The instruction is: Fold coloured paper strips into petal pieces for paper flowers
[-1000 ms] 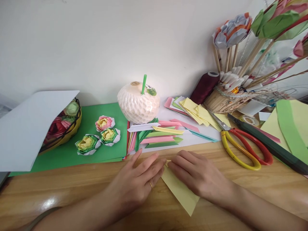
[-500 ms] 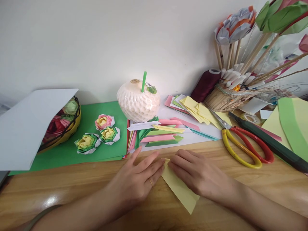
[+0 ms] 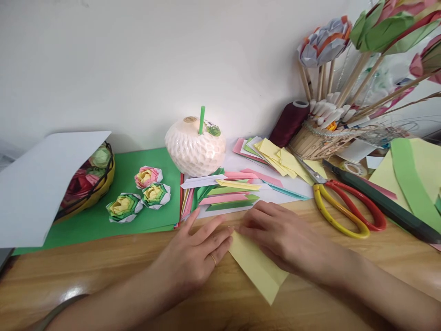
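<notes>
A piece of yellow paper [image 3: 257, 266] lies slantwise on the wooden table, its lower corner pointing toward me. My left hand [image 3: 195, 255], a ring on one finger, rests at the paper's upper left with fingers stretched and spread, the fingertips at its top corner. Over the paper's upper right edge, my right hand [image 3: 282, 234] has its fingers bent and pressed together on the sheet; the thumb is hidden. Behind both hands, folded paper strips [image 3: 227, 198] in several colours are piled on a white sheet.
Scissors [image 3: 344, 204] and a dark green cutter [image 3: 389, 207] lie right. Yellow paper pieces [image 3: 275, 156], a maroon thread spool [image 3: 289, 124] and a pen-filled holder [image 3: 313, 140] stand behind. Left are paper lotus flowers [image 3: 124, 207] and a basket [image 3: 108, 172]. A white coconut [image 3: 196, 149] sits at centre back.
My right hand has shifted slightly up and its fingers have moved along the paper's upper edge. My left hand stays at the corner. The whole view has shifted a little.
</notes>
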Motion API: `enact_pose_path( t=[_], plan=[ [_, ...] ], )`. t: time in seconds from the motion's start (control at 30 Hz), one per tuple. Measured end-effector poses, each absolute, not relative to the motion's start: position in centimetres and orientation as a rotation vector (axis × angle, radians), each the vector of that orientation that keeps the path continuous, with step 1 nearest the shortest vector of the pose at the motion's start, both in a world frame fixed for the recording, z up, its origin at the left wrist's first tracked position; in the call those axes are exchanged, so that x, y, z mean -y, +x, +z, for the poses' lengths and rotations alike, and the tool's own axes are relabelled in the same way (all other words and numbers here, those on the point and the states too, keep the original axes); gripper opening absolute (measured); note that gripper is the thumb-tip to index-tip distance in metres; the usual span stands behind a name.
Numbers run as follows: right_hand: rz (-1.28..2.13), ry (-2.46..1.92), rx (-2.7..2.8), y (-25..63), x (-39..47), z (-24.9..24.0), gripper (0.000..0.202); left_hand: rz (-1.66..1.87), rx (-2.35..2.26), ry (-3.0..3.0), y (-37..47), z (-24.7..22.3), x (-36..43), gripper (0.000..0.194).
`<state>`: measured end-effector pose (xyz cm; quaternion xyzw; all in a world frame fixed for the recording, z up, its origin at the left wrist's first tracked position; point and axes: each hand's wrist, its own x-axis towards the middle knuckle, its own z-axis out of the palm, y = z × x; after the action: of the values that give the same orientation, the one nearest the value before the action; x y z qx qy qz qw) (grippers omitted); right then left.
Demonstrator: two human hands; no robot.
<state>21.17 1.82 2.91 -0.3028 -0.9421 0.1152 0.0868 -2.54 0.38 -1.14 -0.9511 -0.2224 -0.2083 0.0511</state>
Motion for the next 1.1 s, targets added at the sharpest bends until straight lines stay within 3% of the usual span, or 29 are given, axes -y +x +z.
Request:
enact_pose_path(
  t=[0.23, 0.37, 0.43, 0.53, 0.7, 0.83, 1.1],
  plan=[
    [0.716, -1.013, 2.779, 24.4, -2.3, 5.1, 0.02, -0.562, 0.672, -2.92, -3.1, -1.9, -0.6, 0.032],
    [1.033, -0.965, 2.712, 24.3, -1.8, 5.2, 0.042, -0.474, 0.649, -2.998, -3.5, -1.6, -1.2, 0.038],
    [1.083, -0.885, 2.711, 23.6, -1.6, 4.9, 0.035, -0.4, 0.644, -2.988, -3.4, -1.4, -1.3, 0.039],
    [0.965, -0.835, 2.752, 22.6, -1.1, 4.1, 0.019, -0.453, 0.697, -2.882, -2.8, -0.8, -0.9, 0.038],
    [0.343, -1.049, 2.66, 21.2, 0.4, 2.0, 0.017, -0.769, 0.675, -2.918, -2.0, 0.5, 0.2, 0.032],
    [0.312, -1.07, 2.578, 20.8, 0.6, 1.2, 0.016, -0.708, 0.593, -2.957, -1.9, 0.6, 0.3, 0.041],
    [0.14, -1.003, 2.64, 21.5, 0.1, 1.8, 0.025, -0.716, 0.69, -2.915, -1.6, 0.4, -0.2, 0.035]
  ],
)
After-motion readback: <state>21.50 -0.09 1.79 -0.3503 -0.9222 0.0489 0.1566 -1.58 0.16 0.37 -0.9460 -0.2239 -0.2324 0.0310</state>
